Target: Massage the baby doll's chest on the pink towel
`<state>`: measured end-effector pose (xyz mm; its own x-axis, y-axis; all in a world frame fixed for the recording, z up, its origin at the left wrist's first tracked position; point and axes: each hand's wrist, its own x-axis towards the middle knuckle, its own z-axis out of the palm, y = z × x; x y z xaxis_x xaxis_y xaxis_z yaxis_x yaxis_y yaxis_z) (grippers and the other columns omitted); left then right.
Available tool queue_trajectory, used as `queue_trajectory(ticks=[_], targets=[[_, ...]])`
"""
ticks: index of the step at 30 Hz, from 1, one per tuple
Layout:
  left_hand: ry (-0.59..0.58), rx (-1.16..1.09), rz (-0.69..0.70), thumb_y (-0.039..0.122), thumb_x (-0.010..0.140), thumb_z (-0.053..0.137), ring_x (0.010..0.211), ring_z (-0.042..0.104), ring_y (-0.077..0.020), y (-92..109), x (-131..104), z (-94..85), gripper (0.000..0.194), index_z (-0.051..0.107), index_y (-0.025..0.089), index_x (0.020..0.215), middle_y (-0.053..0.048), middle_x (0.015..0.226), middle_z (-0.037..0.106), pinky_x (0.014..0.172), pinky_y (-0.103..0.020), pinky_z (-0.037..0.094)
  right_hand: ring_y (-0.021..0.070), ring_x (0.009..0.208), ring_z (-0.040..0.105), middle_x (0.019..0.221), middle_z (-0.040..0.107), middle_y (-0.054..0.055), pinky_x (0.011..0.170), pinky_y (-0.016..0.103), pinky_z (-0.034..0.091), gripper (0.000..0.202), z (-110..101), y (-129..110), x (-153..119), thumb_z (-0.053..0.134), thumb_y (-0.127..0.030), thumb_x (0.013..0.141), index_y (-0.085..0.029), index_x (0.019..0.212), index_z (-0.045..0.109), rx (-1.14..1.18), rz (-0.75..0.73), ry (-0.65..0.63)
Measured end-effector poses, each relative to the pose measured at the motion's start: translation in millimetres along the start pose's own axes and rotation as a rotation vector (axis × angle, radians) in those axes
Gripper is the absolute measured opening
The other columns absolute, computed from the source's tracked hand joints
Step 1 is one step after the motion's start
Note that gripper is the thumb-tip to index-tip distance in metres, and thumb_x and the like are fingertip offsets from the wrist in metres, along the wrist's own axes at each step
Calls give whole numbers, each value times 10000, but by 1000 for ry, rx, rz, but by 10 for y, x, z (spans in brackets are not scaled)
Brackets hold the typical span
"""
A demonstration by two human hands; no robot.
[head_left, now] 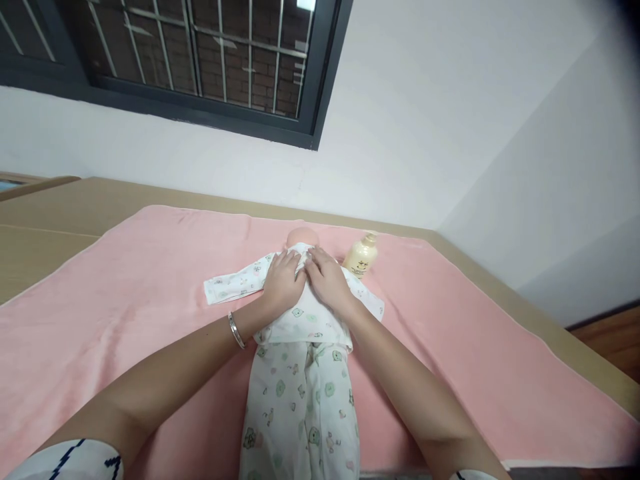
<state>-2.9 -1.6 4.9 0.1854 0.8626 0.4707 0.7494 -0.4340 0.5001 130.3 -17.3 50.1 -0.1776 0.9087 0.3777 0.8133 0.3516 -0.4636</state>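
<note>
Dressed doll [303,237] on a pink blanket [145,280]
It lies stretched out, white printed top [305,325] with sleeves [237,283] spread wide, matching pants [300,407] below.

A silver bangle [237,330] is circling the left wrist [249,320]. Beyond the bangle, a white left sleeve [83,461] is showing dark blue zigzags; the right sleeve [471,475] is showing the same colours.

The small top [313,321] and trousers [280,400] are white, scattered with green and brownish little figures — pink touches too. Plain pink covers the blanket [165,267]; the bottle [361,255] at right is pale yellow with dark lettering. Far left, the window frame [200,113] is dark grey-blue.
</note>
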Motion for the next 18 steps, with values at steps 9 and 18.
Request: queue_trajectory(ticks=[9, 18], targets=[[41, -85, -65, 281, 987, 310, 1443, 395, -274, -26, -21, 44, 493, 533, 101, 1388, -144, 1490, 519, 1231, -510, 254, 253, 1479, 320, 1556, 415, 149, 1209, 497, 247, 494, 44, -11, -28, 303, -234, 1003, -123, 1439, 507, -87, -34, -77], [109, -162, -86, 340, 1032, 217, 1442, 400, -242, -47, -39, 76, 519, 543, 138, 1380, -119, 1480, 536, 1234, -498, 252, 278, 1496, 272, 1572, 377, 174, 1212, 487, 242, 488, 65, 6, -24, 354, -258, 995, -100, 1432, 503, -152, -75, -39]])
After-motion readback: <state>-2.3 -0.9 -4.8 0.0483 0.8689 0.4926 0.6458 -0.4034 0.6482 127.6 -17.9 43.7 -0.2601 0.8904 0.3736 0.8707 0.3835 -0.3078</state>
